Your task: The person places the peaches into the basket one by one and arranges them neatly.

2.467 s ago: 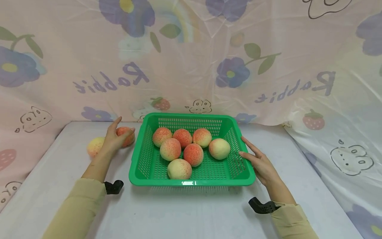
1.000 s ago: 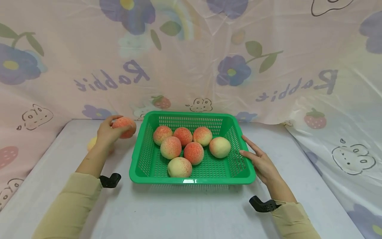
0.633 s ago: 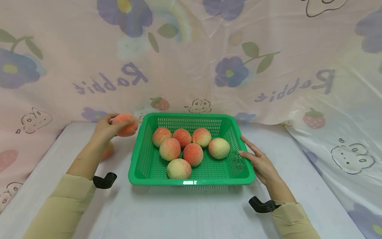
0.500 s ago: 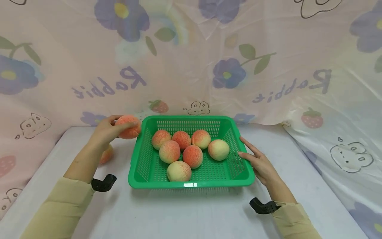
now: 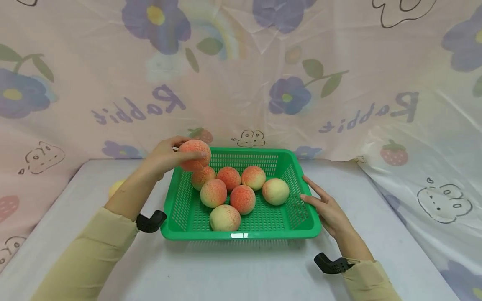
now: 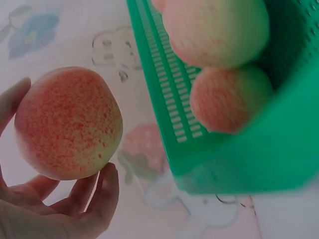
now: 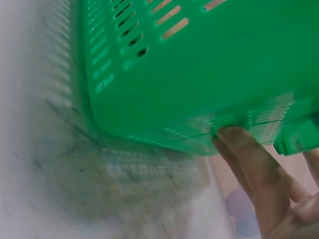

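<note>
My left hand [image 5: 162, 159] grips a red-orange peach [image 5: 195, 150], thumb on its near side and fingers behind. The peach hangs over the back left corner of the green plastic basket [image 5: 241, 235], overlapping a peach inside it in the head view. In the left wrist view the gripped peach [image 6: 70, 124] shows its speckled red and yellow skin. My right hand [image 5: 329, 211] holds the basket's right side, thumb over the rim. In the right wrist view its fingers [image 7: 249, 159] touch the outer wall under the rim. Several peaches [image 5: 242, 200] lie on the basket floor.
A yellowish peach [image 5: 115, 187] lies on the white table [image 5: 241, 271] at the left, mostly hidden behind my left forearm. A printed curtain [image 5: 233, 92] hangs at the table's back edge and both sides. Each wrist carries a black camera mount [image 5: 331, 264].
My left hand has taken hold of the red-orange peach, lifted it off the table and carried it right, over the basket's corner. The right hand and basket stay put.
</note>
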A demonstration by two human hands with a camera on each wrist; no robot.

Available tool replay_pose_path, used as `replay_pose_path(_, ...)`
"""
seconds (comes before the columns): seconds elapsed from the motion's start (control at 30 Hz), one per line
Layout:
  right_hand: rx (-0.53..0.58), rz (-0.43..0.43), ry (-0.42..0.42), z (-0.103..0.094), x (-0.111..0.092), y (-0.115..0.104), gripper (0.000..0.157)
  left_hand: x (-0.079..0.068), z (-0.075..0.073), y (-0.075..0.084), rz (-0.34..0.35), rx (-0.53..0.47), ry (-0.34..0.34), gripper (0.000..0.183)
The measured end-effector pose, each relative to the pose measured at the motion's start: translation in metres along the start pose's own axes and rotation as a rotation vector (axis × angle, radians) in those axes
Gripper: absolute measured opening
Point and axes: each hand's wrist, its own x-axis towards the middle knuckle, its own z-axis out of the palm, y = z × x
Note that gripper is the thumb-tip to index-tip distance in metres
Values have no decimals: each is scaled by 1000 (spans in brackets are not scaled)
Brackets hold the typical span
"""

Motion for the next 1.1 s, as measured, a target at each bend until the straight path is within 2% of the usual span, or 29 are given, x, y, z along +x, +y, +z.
replay_pose_path(0.3, 28, -9, -15, 0, 3, -2, 71, 15, 19, 19, 92, -3, -65, 59)
replay_pose_path(0.43, 27, -14, -14, 1, 4, -3, 71, 19, 26, 26, 120, 84, -98, 60)
replay_pose_path(0.57, 27, -12, -9, 1, 4, -2, 71, 22, 36, 31, 136, 154, -173, 62)
replay_pose_path(0.63, 31, -10, -8, 1, 4, -1, 71, 23, 42, 33, 150, 155, -207, 59)
replay_pose_path(0.83, 42, -6, -3, 0, 2, 1, 71, 28, 60, 36, 244, 76, -284, 45)
replay_pose_path(0.97, 41, -7, -12, 0, 1, 1, 71, 30, 70, 38, 209, 93, -331, 51)
replay_pose_path(1.1, 41, -9, -16, -1, 0, 0, 70, 31, 80, 41, 177, 119, -412, 57)
